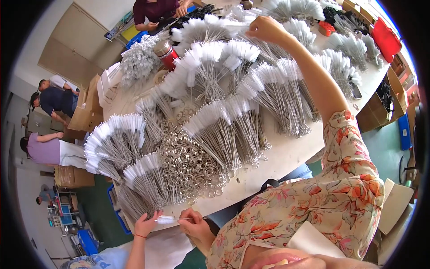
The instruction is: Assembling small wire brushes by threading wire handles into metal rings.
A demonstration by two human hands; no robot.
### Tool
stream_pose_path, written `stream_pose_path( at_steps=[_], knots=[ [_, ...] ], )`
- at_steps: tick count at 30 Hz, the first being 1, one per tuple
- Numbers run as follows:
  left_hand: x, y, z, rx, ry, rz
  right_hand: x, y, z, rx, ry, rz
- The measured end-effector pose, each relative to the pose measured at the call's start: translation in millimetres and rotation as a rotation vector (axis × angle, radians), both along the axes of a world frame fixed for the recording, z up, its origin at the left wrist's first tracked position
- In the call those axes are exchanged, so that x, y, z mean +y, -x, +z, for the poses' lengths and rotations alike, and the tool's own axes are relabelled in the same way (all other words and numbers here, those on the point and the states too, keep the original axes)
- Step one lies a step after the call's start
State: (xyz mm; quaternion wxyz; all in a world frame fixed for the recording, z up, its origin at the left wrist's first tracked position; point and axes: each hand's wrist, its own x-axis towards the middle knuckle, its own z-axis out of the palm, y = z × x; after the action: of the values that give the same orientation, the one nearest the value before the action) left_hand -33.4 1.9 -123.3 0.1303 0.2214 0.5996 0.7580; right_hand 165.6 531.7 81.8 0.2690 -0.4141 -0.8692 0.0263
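Worktable (286, 152) edge: left hand (145, 224) fingers-up, pinch grip on thin brush (168, 219).

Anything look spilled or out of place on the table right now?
The loose metal rings: their heap sprawls between the brush bundles, with strays near the front edge of the table. Nothing looks broken. The left hand pinches a thin brush normally.
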Motion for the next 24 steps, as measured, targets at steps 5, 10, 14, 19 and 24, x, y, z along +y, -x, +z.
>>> stream_pose_path(
  at_steps=[5,10,14,19,24],
  knots=[
    [0.0,-12.4,4.3,-0.096,0.032,0.003,76.1,-23.8,-51.3,-0.036,0.038,-0.082],
    [32.1,-38.6,47.2,-0.064,-0.011,-0.033,84.2,-7.2,-89.4,-0.136,0.211,-0.212],
    [1.5,-40.6,72.0,0.402,0.466,0.018,110.0,36.0,-107.5,-0.329,0.177,-0.210],
    [29.1,-31.8,72.5,-0.074,0.122,-0.233,194.6,-77.1,-141.1,-0.181,-0.140,-0.103],
    [-24.8,-36.8,122.2,-0.056,-0.083,-0.252,143.3,-32.6,-123.8,-0.169,-0.276,-0.032]
  ],
)
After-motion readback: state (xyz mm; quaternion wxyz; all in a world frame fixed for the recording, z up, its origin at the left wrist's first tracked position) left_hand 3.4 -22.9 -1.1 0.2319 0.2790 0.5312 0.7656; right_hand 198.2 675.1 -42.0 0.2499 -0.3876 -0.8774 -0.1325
